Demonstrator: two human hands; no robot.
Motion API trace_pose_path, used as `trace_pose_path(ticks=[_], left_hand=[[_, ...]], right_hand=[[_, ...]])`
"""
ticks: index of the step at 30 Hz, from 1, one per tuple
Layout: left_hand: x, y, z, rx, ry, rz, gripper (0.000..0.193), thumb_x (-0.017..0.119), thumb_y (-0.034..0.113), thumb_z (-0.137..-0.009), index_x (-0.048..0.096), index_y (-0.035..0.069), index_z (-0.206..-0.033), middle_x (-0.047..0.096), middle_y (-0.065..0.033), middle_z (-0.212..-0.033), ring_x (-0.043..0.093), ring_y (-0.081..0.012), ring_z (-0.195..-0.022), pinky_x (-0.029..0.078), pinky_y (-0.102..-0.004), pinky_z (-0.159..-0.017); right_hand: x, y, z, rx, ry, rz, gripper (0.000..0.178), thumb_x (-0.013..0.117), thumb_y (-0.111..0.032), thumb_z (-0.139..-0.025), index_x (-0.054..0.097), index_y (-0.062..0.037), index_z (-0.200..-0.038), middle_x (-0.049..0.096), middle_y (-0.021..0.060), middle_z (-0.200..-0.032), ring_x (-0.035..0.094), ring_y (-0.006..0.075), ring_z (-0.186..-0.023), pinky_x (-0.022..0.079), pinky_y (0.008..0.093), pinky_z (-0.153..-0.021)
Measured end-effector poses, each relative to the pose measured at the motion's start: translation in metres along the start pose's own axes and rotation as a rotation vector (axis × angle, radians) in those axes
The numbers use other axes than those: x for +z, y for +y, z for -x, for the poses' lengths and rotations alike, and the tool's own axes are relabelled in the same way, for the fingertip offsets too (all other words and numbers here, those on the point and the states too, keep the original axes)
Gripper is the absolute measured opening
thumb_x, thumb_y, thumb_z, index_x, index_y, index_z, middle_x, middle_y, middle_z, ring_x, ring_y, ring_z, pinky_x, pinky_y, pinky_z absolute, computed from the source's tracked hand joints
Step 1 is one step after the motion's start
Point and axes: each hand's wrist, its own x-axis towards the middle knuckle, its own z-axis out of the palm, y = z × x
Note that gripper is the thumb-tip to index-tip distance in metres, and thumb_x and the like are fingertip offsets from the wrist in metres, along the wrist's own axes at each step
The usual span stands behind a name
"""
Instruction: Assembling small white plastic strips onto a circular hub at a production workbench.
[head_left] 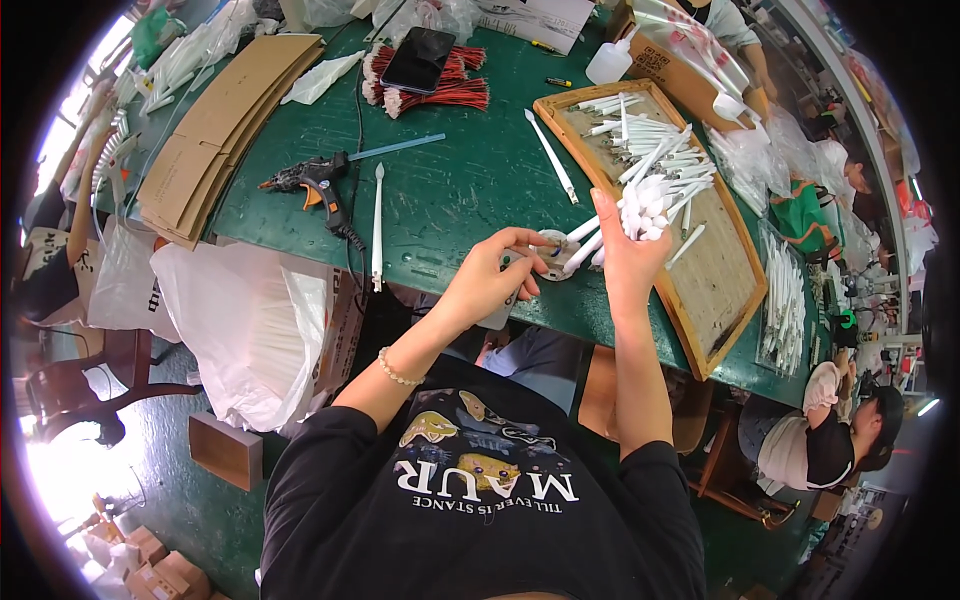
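My right hand (632, 258) is closed round a bunch of slim white tubes (648, 205), their rounded ends bundled above the thumb. A few tubes slant from that bunch toward a small pale round piece (553, 256) at the table's near edge. Beside this piece is my left hand (503, 268), its fingers curled and thumb bent in; what they pinch is too small to make out. Right of the bunch, a wooden-framed tray (722, 290) holds a pile of similar white tubes (650, 135). Two white sticks with pointed tips lie apart on the table: one stick (378, 225) at left, another stick (551, 155) near the tray.
On the green table (460, 180) lie a glue gun (322, 190) with a blue stick, a black phone (418, 60) on bundled red wires (445, 95), and cardboard sheets (225, 130). A squeeze bottle (610, 62) stands behind the tray. Another person (825, 430) sits at right.
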Motion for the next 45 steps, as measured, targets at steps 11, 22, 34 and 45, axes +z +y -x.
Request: trace_pose_path(ticks=[11, 22, 34, 45], left_hand=[[0.024, 0.028, -0.043, 0.542, 0.114, -0.909, 0.015, 0.065, 0.015, -0.082, 0.067, 0.006, -0.094, 0.062, -0.0141, -0.087, 0.063, -0.0352, -0.077, 0.05, -0.0431, -0.068], [0.013, 0.02, -0.046, 0.547, 0.062, -0.728, 0.017, 0.061, 0.017, -0.086, 0.068, 0.004, -0.094, 0.066, -0.0156, -0.088, 0.063, -0.0353, -0.08, 0.049, -0.0419, -0.07], [0.018, 0.02, -0.047, 0.542, -0.049, -0.774, 0.018, 0.065, 0.019, -0.084, 0.069, 0.003, -0.093, 0.064, -0.0147, -0.086, 0.062, -0.0344, -0.076, 0.049, -0.0415, -0.07], [-0.007, 0.011, -0.016, -0.061, -0.009, 0.067, 0.041, 0.053, 0.008, -0.09, 0.036, -0.007, -0.125, 0.058, -0.0134, -0.094, 0.062, -0.0167, -0.075, 0.053, -0.0274, -0.07]], right_hand=[[-0.004, -0.001, -0.003, -0.014, -0.052, -0.048, 0.017, 0.076, -0.009, -0.082, 0.061, -0.0015, -0.084, 0.059, -0.0036, -0.075, 0.049, 0.0035, -0.065, 0.038, 0.0209, -0.055], [-0.019, 0.004, -0.005, 0.031, -0.169, 0.036, 0.016, 0.075, -0.01, -0.084, 0.061, -0.002, -0.086, 0.058, -0.0032, -0.074, 0.049, 0.004, -0.062, 0.039, 0.0216, -0.054], [-0.027, -0.005, -0.005, 0.09, -0.244, -0.003, 0.016, 0.075, -0.007, -0.084, 0.059, -0.0041, -0.086, 0.056, -0.0024, -0.073, 0.051, 0.0053, -0.063, 0.04, 0.0215, -0.054], [-0.021, 0.006, -0.003, -0.07, -0.238, -0.025, 0.017, 0.073, -0.011, -0.085, 0.057, -0.0039, -0.084, 0.055, -0.0024, -0.07, 0.049, 0.0044, -0.06, 0.037, 0.0217, -0.051]])
